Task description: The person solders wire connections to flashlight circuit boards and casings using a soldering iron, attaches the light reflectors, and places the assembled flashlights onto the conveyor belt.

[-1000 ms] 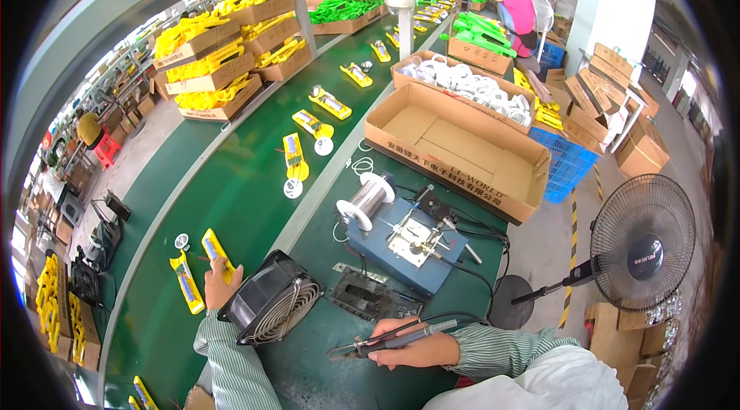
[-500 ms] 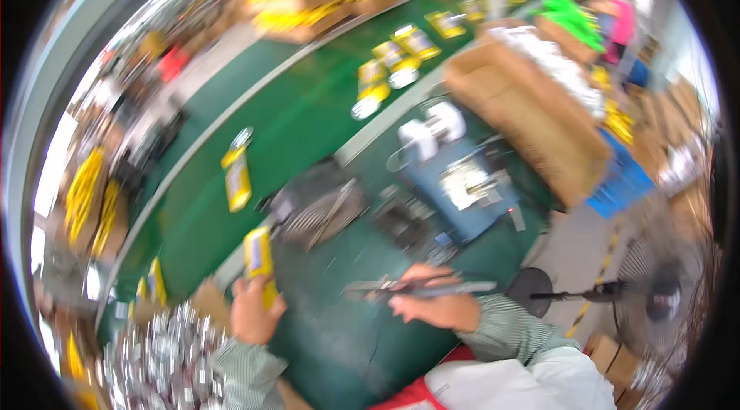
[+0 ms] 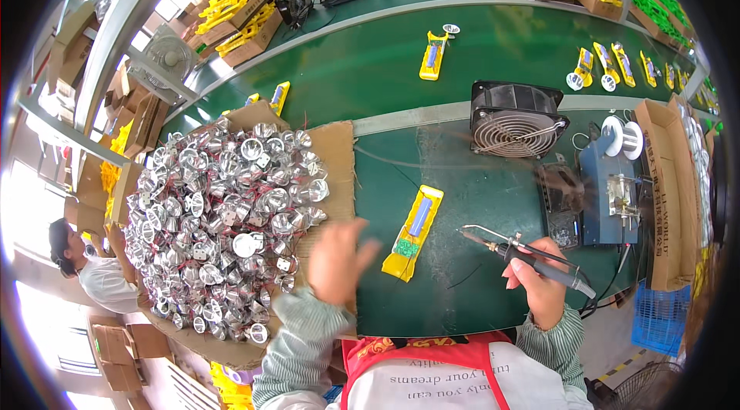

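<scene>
A soldering iron (image 3: 539,263) with a thin metal feed tube alongside it is gripped in my right hand (image 3: 541,283), its tip pointing left above the green bench. Left of that tip lies a yellow plastic casing (image 3: 413,233), tilted, with a blue-violet cylindrical cell and a small green circuit board in it. My left hand (image 3: 338,262), blurred by motion, is just left of the casing and apart from it. Its fingers look spread, and nothing shows in them. Close by, a large heap of silvery reflector cups (image 3: 231,225) with thin wires lies on cardboard (image 3: 333,163).
Behind the bench, a green conveyor (image 3: 347,63) carries several yellow casings. A black fan (image 3: 516,121) stands at the bench's back edge. To the right are a blue soldering unit (image 3: 601,194) and a long cardboard box (image 3: 664,210). A person (image 3: 100,271) works at far left.
My left hand has let go of the yellow casing, which now lies on the bench, and is beside the reflector heap. The view has swung left. My right hand still holds the soldering iron.
</scene>
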A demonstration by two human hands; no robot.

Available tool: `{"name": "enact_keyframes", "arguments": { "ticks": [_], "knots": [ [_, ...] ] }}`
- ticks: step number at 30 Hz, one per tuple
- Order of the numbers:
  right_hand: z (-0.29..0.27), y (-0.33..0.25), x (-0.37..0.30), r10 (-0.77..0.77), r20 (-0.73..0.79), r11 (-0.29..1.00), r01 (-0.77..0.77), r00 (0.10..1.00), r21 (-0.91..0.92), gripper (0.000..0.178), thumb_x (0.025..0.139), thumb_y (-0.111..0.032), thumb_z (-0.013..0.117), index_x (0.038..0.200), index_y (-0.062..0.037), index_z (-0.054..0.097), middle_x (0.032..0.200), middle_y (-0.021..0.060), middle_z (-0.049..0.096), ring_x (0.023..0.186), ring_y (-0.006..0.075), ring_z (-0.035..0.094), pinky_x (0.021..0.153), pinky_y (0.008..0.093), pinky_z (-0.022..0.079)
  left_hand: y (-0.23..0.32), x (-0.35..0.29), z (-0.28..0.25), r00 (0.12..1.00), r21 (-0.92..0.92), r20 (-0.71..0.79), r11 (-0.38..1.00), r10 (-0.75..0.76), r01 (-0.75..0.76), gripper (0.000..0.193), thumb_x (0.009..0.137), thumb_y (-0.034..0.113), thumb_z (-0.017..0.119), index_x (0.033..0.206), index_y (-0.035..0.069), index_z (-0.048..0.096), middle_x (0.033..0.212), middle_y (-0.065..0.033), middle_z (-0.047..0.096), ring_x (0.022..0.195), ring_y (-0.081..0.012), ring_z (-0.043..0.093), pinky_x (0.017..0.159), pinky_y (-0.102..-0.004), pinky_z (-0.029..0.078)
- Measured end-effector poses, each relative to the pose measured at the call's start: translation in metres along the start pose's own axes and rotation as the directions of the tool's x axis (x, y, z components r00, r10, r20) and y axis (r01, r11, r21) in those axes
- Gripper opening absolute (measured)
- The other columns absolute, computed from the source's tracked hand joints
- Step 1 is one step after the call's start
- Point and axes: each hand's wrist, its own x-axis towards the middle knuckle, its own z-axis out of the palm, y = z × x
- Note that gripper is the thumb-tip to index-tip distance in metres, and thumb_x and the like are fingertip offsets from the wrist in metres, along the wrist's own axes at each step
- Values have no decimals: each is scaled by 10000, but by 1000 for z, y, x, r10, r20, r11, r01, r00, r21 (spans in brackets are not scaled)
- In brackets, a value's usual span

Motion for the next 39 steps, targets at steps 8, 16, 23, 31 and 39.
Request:
{"name": "enact_keyframes", "arguments": {
  "ticks": [8,16,23,31,39],
  "knots": [
    [7,-2,2,40,19,999,-40,999,-15,143,800,24,579,898,38,475,728,144,613,583,142,601,512,242,508,-78,80,-2,983,387,-175,914,-52,118,106,761,123,568,812,39,609,787,-138,576,764,-324,540,722,-405,425],
    [4,5,9,29,56,999,-28,998,-17,135,798,18,587,892,42,493,736,139,617,606,141,614,505,246,511,-97,73,-22,905,-475,-153,832,-398,286,93,833,71,572,867,-9,603,691,-43,619,584,-122,548,547,-252,418],
    [14,4,15,70,102,997,-67,992,-35,134,791,23,562,883,29,466,700,149,605,550,139,586,492,244,492,-55,41,-45,877,-869,136,370,-460,329,86,884,56,536,911,-17,575,777,-48,600,724,-99,569,643,-227,451],
    [25,5,14,82,215,994,-65,973,-85,143,787,35,591,876,32,479,715,155,616,563,148,600,495,250,493,16,-2,5,994,-249,69,963,-83,98,31,770,46,617,779,18,609,716,-101,575,684,-266,558,661,-349,443],
    [39,20,21,123,278,992,-109,953,-65,150,799,7,605,898,41,498,726,136,619,582,133,600,509,241,491,25,-5,34,988,-337,140,935,-65,109,58,734,40,623,782,16,600,889,-127,560,833,-306,530,728,-383,429]
  ]
}}
